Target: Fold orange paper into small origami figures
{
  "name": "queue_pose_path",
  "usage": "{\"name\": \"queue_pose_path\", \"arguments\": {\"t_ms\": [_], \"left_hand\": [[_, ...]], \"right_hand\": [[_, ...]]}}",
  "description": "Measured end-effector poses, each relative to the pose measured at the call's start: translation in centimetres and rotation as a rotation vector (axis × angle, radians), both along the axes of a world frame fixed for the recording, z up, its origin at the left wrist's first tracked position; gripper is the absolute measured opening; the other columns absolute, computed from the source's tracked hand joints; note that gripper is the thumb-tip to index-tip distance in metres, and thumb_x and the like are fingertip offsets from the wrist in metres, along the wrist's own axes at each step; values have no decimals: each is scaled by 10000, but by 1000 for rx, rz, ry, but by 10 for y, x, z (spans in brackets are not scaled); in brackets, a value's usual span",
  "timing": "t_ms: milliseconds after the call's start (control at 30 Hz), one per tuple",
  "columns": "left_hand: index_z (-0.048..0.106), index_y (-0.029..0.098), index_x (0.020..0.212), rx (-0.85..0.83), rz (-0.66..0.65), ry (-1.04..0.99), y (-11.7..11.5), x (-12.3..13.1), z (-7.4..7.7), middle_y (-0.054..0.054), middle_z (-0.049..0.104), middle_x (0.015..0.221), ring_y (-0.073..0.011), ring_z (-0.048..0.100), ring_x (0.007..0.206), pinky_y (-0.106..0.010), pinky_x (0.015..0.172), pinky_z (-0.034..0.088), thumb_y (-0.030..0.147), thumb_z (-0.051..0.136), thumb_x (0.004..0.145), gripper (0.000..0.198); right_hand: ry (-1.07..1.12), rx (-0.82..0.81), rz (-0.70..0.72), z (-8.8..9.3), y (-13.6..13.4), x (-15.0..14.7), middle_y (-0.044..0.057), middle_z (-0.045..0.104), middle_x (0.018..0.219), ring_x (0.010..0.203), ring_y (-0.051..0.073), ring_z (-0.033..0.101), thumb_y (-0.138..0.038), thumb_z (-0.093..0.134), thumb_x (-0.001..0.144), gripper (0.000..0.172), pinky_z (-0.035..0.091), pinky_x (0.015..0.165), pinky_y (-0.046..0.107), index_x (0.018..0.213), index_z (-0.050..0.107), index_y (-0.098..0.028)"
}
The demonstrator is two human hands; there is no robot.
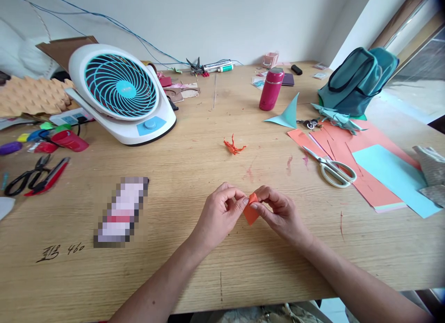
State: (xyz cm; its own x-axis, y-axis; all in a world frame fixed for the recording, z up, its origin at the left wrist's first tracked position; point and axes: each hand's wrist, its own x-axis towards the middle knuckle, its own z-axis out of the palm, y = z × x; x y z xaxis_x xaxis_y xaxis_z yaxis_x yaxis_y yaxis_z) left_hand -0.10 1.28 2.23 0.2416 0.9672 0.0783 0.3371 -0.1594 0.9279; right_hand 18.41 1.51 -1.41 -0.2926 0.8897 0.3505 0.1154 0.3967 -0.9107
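A wooden table (194, 174) fills the view; near its front edge a small folded orange paper (251, 212) is pinched between the left hand (220, 212) and the right hand (280, 214), both closed on it; beyond, a tiny orange paper figure (233, 146) is seen; farther right white-handled scissors (330, 167) lie on coloured sheets (375, 170); a fan (120, 93) stands far left.

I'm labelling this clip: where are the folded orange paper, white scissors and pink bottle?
folded orange paper (251, 214), head view, lower flap.
white scissors (327, 167), head view, handle base.
pink bottle (270, 92), head view, body.
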Motion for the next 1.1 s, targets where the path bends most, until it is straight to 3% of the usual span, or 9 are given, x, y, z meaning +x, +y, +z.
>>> {"name": "queue_pose_path", "arguments": {"t_ms": [233, 433, 600, 733, 900, 1100], "left_hand": [[668, 167, 793, -34, 89, -143, -5, 5, 3, -9, 621, 830, -85, 531, 615, -215, 565, 435, 221, 676, 852, 81], [744, 181, 864, 144, 68, -153, -7, 7, 4, -47, 687, 880, -129, 645, 748, -208, 583, 492, 124, 609, 875, 148], [742, 178, 898, 149, 59, -192, -8, 10, -1, -49, 677, 904, -126, 658, 732, -185, 523, 515, 125, 658, 863, 106], [734, 187, 878, 215, 88, -216, -9, 12, -7, -51, 670, 904, -142, 670, 830, -193, 596, 556, 132, 662, 887, 90], [712, 192, 910, 361, 94, -140, -10, 12, -11, -52, 675, 904, -137, 660, 820, -201, 609, 553, 117, 649, 909, 98], [694, 198, 964, 567, 75, -13, -9, 11, -12, -42, 674, 910, -138, 662, 848, -249, 758, 569, 72, 654, 895, 149]], "right_hand": [[6, -12, -20, 3, -2, -2, -1, 640, 764, 708, 140, 592, -254, 659, 939, 120, 471, 677, 270, 835, 611, -220], [1, -56, -74, 2, -4, -3, 3, 658, 758, 692, 139, 603, -265, 669, 930, 131, 484, 669, 273, 825, 608, -215], [-17, -62, -107, 1, -5, -3, 10, 664, 756, 685, 145, 614, -282, 675, 922, 134, 497, 663, 282, 827, 612, -211], [-29, -64, -100, 1, -6, -4, 19, 670, 773, 705, 152, 628, -292, 670, 925, 125, 511, 674, 289, 842, 622, -211], [-26, -90, -133, 0, -5, -5, 22, 675, 766, 694, 152, 631, -313, 678, 914, 138, 520, 658, 280, 839, 628, -209], [-71, -46, -148, 3, -5, -6, 9, 669, 742, 681, 141, 620, -280, 652, 925, 121, 497, 650, 263, 829, 629, -210]]}}
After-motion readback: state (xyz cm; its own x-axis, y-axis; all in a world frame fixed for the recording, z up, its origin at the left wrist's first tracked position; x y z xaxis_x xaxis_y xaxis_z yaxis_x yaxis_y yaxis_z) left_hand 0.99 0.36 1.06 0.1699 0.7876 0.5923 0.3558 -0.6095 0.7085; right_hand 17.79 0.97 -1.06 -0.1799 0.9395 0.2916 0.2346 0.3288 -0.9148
